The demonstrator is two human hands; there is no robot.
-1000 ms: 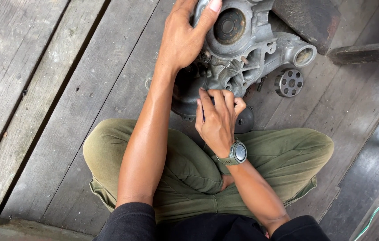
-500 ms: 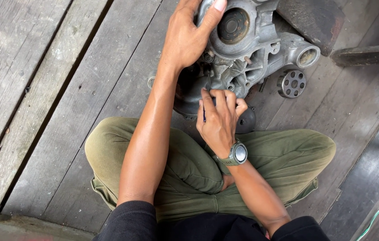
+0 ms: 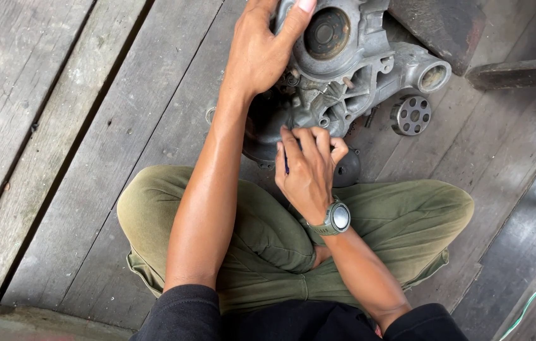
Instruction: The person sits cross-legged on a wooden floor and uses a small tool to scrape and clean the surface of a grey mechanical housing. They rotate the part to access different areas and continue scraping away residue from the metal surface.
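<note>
Hands work a grey cast-metal housing [image 3: 343,76] on the plank floor [image 3: 59,126], its top cut off. Left hand [image 3: 261,53] grips its rim; right hand [image 3: 309,167] pinches a small dark piece, hard to make out, against its underside.

We see a grey cast-metal engine housing [image 3: 350,69], matt and grimy; a small round perforated metal disc [image 3: 411,115], dull; weathered, rough grey wooden floor planks [image 3: 59,126]; olive cloth trousers [image 3: 400,215], matt.
</note>
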